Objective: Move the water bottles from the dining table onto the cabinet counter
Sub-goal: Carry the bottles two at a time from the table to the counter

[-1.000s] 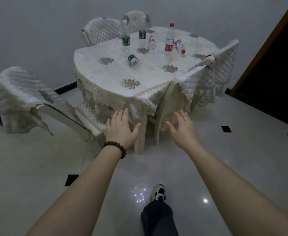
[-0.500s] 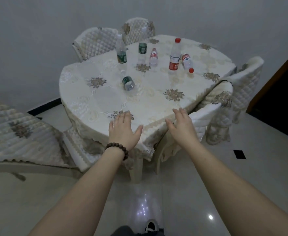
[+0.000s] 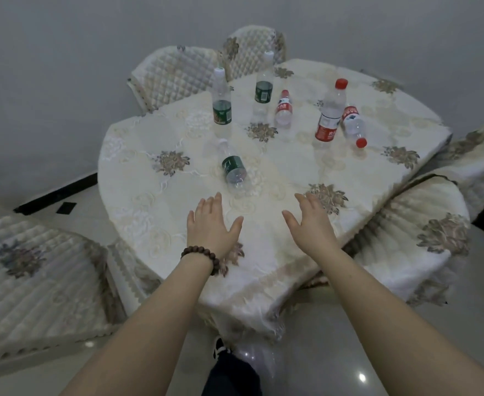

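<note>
Both hands hover above the near edge of the round dining surface draped in cream embroidered cloth, the left hand with a brown bead bracelet at its wrist and the right hand, each with fingers spread and holding nothing. Six clear plastic water bottles sit on the surface, none yet moved; the cabinet counter is not in view. Closest, at about twelve o'clock from the left hand, lies a toppled green-labelled bottle. Farther back stand a white-capped green-labelled bottle at eleven o'clock and a second upright green-labelled bottle near twelve. A small red-labelled bottle stands just beside it. At about one o'clock stands a tall red-capped bottle, with another red-capped bottle lying on its side against it. Most look nearly empty, so probably light, thin-walled and easy to dent or tip; gripping round the labelled middle seems safest. The label print is too small to read.
</note>
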Demonstrator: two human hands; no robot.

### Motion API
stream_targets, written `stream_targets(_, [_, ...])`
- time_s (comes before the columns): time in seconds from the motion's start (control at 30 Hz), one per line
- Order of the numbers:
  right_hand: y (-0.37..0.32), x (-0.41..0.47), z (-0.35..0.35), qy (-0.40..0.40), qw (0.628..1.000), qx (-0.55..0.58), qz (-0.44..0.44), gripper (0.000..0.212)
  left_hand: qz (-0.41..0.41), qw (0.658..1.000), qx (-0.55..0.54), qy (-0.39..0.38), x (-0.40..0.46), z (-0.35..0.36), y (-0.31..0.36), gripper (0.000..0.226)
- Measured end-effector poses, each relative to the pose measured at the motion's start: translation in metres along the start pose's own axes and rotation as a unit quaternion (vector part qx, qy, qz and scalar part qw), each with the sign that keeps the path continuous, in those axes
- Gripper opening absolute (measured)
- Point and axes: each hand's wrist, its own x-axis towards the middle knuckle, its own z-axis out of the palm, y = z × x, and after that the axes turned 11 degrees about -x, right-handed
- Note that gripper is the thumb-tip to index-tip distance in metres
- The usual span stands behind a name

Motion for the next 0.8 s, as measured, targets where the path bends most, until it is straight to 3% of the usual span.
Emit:
stream_targets(0.27, [-0.014,0.095,0.011,0.011,0.999,-0.016,0.041,0.058,0.004,0.999,-0.028,-0.017,0.127,0.012,-0.006,0.085])
stream_targets(0.43, [-0.002,0.125,0.015,0.015,0.997,-0.017,0.070,0.059,-0.110,0.986,-0.115,-0.040,0.191,0.036,0.009,0.106])
stream_targets(0.6, [0.011,0.156,0.018,0.010,0.998,-0.030,0.060,0.059,-0.187,0.973,-0.130,-0.037,0.220,0.062,0.003,0.122])
stream_targets(0.7, [0.016,0.169,0.021,-0.002,0.998,-0.037,0.048,0.059,-0.224,0.957,-0.172,-0.062,0.225,0.070,0.002,0.113])
stream_targets(0.8, [0.020,0.180,0.021,-0.017,0.998,-0.040,0.036,0.059,-0.226,0.955,-0.179,-0.065,0.228,0.075,0.006,0.089])
